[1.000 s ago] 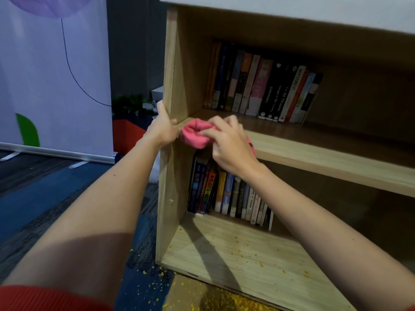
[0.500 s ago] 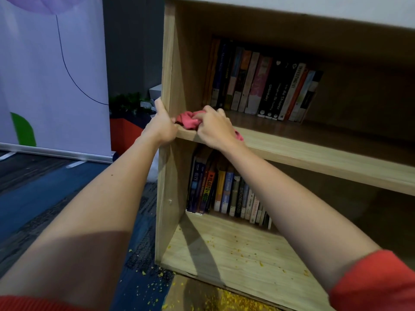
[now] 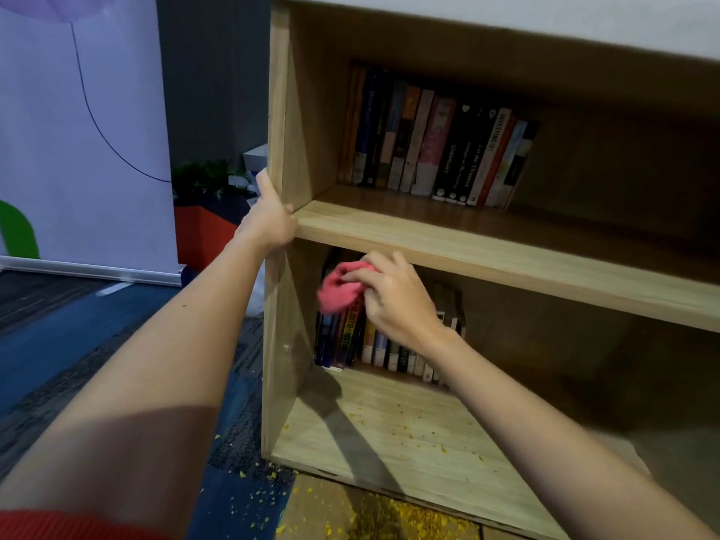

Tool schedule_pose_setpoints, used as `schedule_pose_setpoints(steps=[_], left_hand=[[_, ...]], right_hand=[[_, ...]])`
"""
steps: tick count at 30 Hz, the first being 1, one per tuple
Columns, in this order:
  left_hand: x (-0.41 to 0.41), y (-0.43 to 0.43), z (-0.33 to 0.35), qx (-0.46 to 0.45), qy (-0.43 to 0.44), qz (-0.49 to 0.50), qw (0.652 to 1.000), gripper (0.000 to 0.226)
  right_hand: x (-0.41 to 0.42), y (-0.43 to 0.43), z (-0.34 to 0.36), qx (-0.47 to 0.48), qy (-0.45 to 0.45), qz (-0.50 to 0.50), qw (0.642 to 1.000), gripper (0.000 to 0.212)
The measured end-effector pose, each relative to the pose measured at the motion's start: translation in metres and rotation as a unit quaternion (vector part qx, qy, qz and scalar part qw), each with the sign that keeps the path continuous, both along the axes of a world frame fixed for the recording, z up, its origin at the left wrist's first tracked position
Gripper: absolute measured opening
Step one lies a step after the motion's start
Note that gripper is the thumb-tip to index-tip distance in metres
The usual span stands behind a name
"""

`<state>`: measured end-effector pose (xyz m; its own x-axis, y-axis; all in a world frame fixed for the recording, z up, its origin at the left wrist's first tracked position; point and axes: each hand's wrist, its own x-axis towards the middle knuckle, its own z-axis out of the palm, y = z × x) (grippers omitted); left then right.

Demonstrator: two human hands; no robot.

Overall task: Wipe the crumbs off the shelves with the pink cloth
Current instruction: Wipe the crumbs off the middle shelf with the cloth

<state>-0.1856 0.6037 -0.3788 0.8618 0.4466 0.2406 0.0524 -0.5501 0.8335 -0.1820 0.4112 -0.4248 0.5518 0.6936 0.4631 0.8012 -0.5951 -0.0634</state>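
A right hand [image 3: 393, 298] holds a bunched pink cloth [image 3: 338, 289], fingers clamped on it, above the crumb-strewn bottom shelf [image 3: 409, 434]; the left hand [image 3: 269, 218], fingers wrapped around the bookcase edge [image 3: 277, 122], steadies her.

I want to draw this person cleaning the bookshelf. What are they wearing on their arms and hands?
Both forearms are bare. A red ribbed sleeve shows high on the left arm at the picture's bottom edge. The left hand and right hand wear no gloves, and no rings, watch or bracelet show.
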Motion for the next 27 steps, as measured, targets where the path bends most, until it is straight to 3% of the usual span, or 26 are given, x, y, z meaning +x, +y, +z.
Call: schedule_pose_setpoints(steps=[6, 9, 11, 13, 16, 21, 27], left_hand=[[0.0, -0.001, 0.0, -0.004, -0.003, 0.003, 1.0, 0.069], [0.0, -0.002, -0.002, 0.014, -0.01, 0.003, 1.0, 0.068], [0.0, -0.002, -0.005, 0.022, -0.015, 0.012, 1.0, 0.065], [0.0, -0.004, -0.007, 0.036, -0.011, 0.037, 0.999, 0.062], [0.002, -0.006, -0.008, 0.067, 0.005, 0.053, 0.996, 0.061], [0.012, 0.0, -0.008, 0.075, 0.028, 0.057, 0.995, 0.061], [0.014, -0.004, -0.008, 0.053, 0.035, 0.055, 0.996, 0.071]], right_hand=[[0.001, 0.011, 0.016, 0.001, -0.018, 0.038, 0.999, 0.035], [0.006, 0.011, 0.037, 0.134, -0.034, 0.054, 0.989, 0.035], [0.019, 0.008, 0.054, 0.229, -0.067, -0.014, 0.971, 0.034], [0.042, 0.005, 0.066, 0.183, -0.049, -0.158, 0.969, 0.035], [0.074, 0.003, 0.073, 0.045, 0.096, -0.313, 0.944, 0.039], [0.117, 0.033, 0.075, 0.025, 0.154, -0.326, 0.933, 0.035], [0.205, 0.074, 0.07, -0.008, 0.211, -0.303, 0.929, 0.048]])
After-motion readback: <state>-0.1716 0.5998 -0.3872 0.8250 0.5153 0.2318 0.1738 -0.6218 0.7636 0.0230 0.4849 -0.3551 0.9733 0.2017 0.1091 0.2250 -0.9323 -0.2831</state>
